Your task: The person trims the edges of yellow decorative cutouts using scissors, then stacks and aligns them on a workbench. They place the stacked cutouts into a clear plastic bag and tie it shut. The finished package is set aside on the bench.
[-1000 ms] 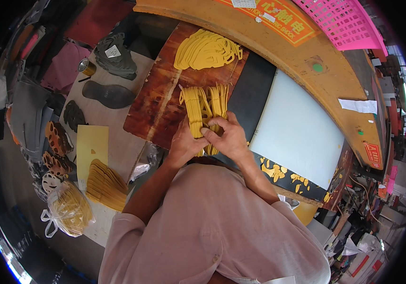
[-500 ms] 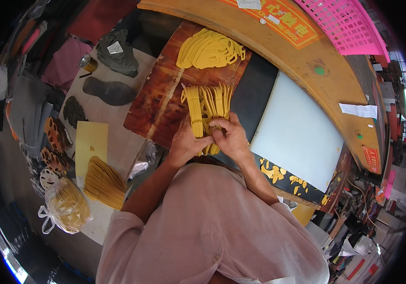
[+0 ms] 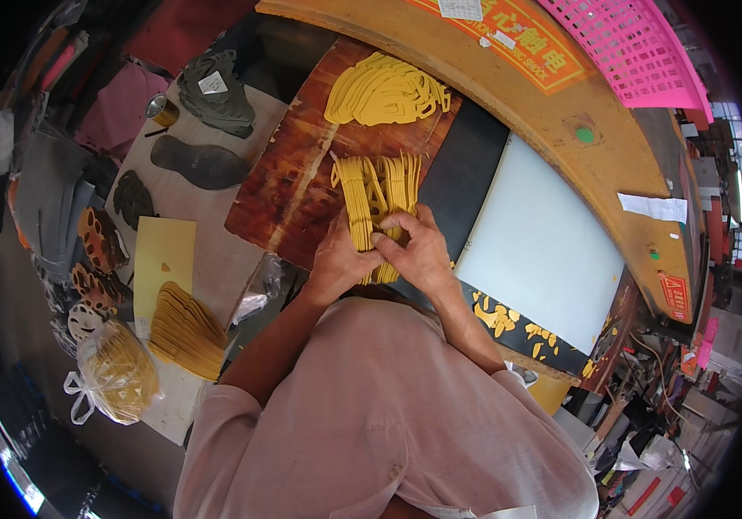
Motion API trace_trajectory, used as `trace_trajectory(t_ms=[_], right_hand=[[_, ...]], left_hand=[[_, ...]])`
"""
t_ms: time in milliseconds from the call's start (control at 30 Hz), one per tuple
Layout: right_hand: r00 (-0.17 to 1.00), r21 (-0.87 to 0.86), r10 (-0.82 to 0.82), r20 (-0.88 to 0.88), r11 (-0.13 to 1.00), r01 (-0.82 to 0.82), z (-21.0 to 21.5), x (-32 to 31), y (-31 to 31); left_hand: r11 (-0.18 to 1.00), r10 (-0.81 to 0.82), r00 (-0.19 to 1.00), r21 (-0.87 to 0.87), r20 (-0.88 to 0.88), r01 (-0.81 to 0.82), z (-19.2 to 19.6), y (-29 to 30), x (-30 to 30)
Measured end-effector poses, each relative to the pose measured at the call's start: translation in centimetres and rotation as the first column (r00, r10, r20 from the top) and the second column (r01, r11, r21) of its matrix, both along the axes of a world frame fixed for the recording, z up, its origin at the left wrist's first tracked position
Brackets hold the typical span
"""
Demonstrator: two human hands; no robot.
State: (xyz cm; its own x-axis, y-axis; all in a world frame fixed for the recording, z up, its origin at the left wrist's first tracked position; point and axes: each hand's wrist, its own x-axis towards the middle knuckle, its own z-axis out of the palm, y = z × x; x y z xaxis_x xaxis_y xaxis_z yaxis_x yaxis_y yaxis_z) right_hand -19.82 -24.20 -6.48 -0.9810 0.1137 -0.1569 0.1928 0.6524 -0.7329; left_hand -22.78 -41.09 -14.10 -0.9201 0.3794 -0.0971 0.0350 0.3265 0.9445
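In the head view, the left hand (image 3: 336,259) and the right hand (image 3: 416,249) are both closed around a thick bundle of thin, flat yellow cut pieces (image 3: 355,203), just in front of the person's belly. The pieces stand on edge, side by side, like cards. One hand presses each side, probably so the loose pieces don't slip out. The thumbs come close together on the near side, next to a gap in the bundle, maybe to feel the edges there. I can't tell if the bundle rests on the shiny red-brown board (image 3: 289,164) or is held just above it. Farther up that board lies a fanned pile of bright yellow cut-out pieces (image 3: 380,91), well apart from the hands, perhaps to leave room to work. To the left, a stack of mustard-yellow pieces (image 3: 185,333) leans over, partly on a flat yellow sheet (image 3: 163,251). Beside it, a tied, clear plastic bag (image 3: 120,381) holds more yellow pieces, likely to stop them getting mixed up.
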Motion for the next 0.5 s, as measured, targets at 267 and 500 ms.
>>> trace_trajectory(t_ms=[267,500], right_hand=[[0.999,-0.007,0.025,-0.024,1.0,-0.025,-0.7,0.0,0.2],[1.0,-0.064,-0.002,0.016,0.998,0.003,-0.4,-0.1,0.2]], left_hand=[[1.0,-0.01,1.0,0.001,-0.009,0.01,0.1,-0.1,0.0],[1.0,0.02,0.998,0.011,-0.064,-0.02,1.0,0.0,0.1]])
